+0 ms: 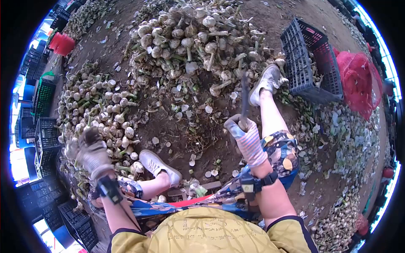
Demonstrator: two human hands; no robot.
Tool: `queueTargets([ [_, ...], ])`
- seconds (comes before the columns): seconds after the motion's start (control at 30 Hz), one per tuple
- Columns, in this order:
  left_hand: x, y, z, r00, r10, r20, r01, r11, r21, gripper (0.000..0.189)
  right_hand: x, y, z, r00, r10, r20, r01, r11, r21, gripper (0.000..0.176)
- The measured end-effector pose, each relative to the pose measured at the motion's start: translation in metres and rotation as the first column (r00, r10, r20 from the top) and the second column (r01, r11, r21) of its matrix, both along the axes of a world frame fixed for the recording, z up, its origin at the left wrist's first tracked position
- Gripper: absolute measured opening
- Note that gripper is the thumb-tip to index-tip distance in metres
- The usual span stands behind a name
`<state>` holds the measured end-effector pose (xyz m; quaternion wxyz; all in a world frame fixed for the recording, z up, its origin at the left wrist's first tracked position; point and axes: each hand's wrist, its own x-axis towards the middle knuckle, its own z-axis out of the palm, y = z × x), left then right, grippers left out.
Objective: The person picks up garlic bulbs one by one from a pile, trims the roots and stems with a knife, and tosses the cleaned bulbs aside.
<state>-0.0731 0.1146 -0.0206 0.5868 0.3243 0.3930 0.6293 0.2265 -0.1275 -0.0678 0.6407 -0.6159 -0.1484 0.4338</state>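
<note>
My right hand (245,137), in a striped glove, is closed around a dark knife (245,95) with its long, narrow blade pointing away from me. It hovers above bare soil near my right knee. My left hand (90,154), in a dirty glove, is smeared by motion over the left pile of garlic bulbs (107,110); its fingers are too blurred to read, and I cannot make out anything in it. Ahead lies a large heap of garlic (185,38), many bulbs with stalks and soil on them. Cut stalk bits and skins lie between my feet.
A black plastic crate (314,88) stands at the front right, beside a red mesh bag (358,82). Stacked crates (46,139) and a red container (62,44) line the left. Skins (352,130) litter the right, with another garlic pile (337,223) at the lower right.
</note>
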Motion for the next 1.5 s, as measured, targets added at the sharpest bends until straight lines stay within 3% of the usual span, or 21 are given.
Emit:
queueTargets([
  [0.03, 0.006, 0.011, -0.021, 0.967, -0.121, -0.223, 0.123, 0.992, -0.004, 0.014, 0.001, 0.002, 0.006, 1.000, 0.006, 0.002, -0.006, 1.000, 0.002, 0.008],
  [0.1, 0.073, 0.011, -0.073, 0.644, -0.089, -0.760, 0.435, 0.860, 0.268, 0.013, 0.002, 0.004, 0.012, 0.990, -0.040, -0.132, 0.041, 0.999, 0.000, 0.006],
  [0.13, 0.121, -0.003, -0.067, 0.666, -0.458, -0.589, 0.461, 0.873, -0.157, 0.016, 0.005, 0.005, 0.013, 0.991, -0.040, -0.127, 0.039, 0.999, -0.012, 0.006],
  [0.23, 0.223, -0.012, -0.154, 0.384, -0.699, -0.604, 0.690, 0.652, -0.315, 0.027, 0.011, 0.006, 0.019, 0.993, -0.091, -0.079, 0.083, 0.991, -0.103, 0.005],
  [0.3, 0.284, -0.016, -0.215, 0.231, -0.614, -0.754, 0.747, 0.609, -0.266, 0.038, 0.015, 0.008, 0.027, 0.991, -0.098, -0.091, 0.087, 0.989, -0.119, 0.006],
  [0.37, 0.333, -0.028, -0.222, -0.214, -0.281, -0.936, 0.721, 0.601, -0.345, 0.054, 0.019, 0.010, 0.033, 0.997, -0.052, -0.056, 0.045, 0.991, -0.129, 0.007],
  [0.47, 0.353, -0.038, -0.252, -0.486, -0.165, -0.858, 0.695, 0.523, -0.494, 0.052, 0.022, 0.012, 0.023, 0.999, -0.011, 0.031, 0.015, 0.991, -0.136, 0.010],
  [0.5, 0.353, -0.040, -0.248, -0.463, -0.165, -0.871, 0.719, 0.505, -0.478, 0.047, 0.023, 0.011, 0.021, 0.995, -0.034, -0.097, 0.019, 0.988, -0.151, 0.009],
  [0.6, 0.312, -0.045, -0.247, 0.060, -0.581, -0.812, 0.879, 0.416, -0.232, 0.034, 0.022, 0.011, 0.010, 1.000, -0.030, -0.007, 0.029, 0.994, -0.109, 0.008],
  [0.7, 0.259, -0.053, -0.191, 0.196, -0.965, -0.174, 0.938, 0.237, -0.255, 0.021, 0.018, 0.012, -0.001, 0.995, -0.012, 0.098, 0.022, 0.994, -0.105, 0.008],
  [0.77, 0.226, -0.062, -0.142, 0.274, -0.944, -0.183, 0.928, 0.310, -0.209, 0.015, 0.014, 0.010, -0.016, 0.968, 0.089, 0.237, -0.054, 0.987, -0.150, 0.008],
  [0.83, 0.202, -0.065, -0.106, 0.306, -0.609, -0.732, 0.928, 0.362, 0.087, 0.018, 0.008, 0.012, -0.024, 0.889, 0.126, 0.439, -0.082, 0.990, -0.118, 0.015],
  [1.03, 0.164, -0.086, -0.012, 0.299, -0.069, -0.952, 0.935, 0.221, 0.278, 0.026, 0.004, 0.013, -0.044, 0.637, 0.265, 0.724, -0.323, 0.945, -0.061, 0.021],
  [1.17, 0.136, -0.076, 0.009, 0.552, -0.121, -0.825, 0.800, 0.357, 0.483, 0.017, -0.004, 0.004, -0.060, 0.808, 0.181, 0.561, -0.230, 0.973, 0.017, 0.012],
  [1.23, 0.132, -0.084, 0.016, 0.490, 0.096, -0.866, 0.801, 0.341, 0.491, 0.024, -0.010, 0.005, -0.029, 0.985, 0.166, 0.041, -0.169, 0.980, 0.103, 0.022],
  [1.3, 0.143, -0.101, 0.023, 0.533, 0.036, -0.845, 0.789, 0.340, 0.512, 0.033, -0.010, 0.006, 0.000, 0.959, 0.256, -0.118, -0.247, 0.965, 0.088, 0.038],
  [1.37, 0.151, -0.116, 0.019, 0.522, -0.080, -0.849, 0.838, 0.234, 0.493, 0.035, -0.023, 0.015, 0.002, 0.812, 0.309, -0.496, -0.162, 0.934, 0.318, 0.053],
  [1.4, 0.150, -0.119, 0.028, 0.377, -0.117, -0.919, 0.919, 0.176, 0.354, 0.038, -0.029, 0.019, 0.011, 0.857, 0.286, -0.429, -0.143, 0.931, 0.336, 0.060],
  [1.43, 0.149, -0.119, 0.027, 0.398, -0.124, -0.909, 0.915, 0.120, 0.385, 0.046, -0.026, 0.017, 0.011, 0.857, 0.281, -0.431, -0.140, 0.933, 0.331, 0.060],
  [1.47, 0.151, -0.126, 0.029, 0.418, -0.667, -0.617, 0.889, 0.439, 0.128, 0.049, -0.021, 0.014, 0.010, 0.899, 0.290, -0.328, -0.178, 0.927, 0.331, 0.059],
  [1.5, 0.152, -0.132, 0.031, 0.503, -0.863, -0.041, 0.824, 0.493, -0.279, 0.055, -0.017, 0.012, 0.015, 0.929, 0.293, -0.224, -0.212, 0.921, 0.326, 0.058],
])
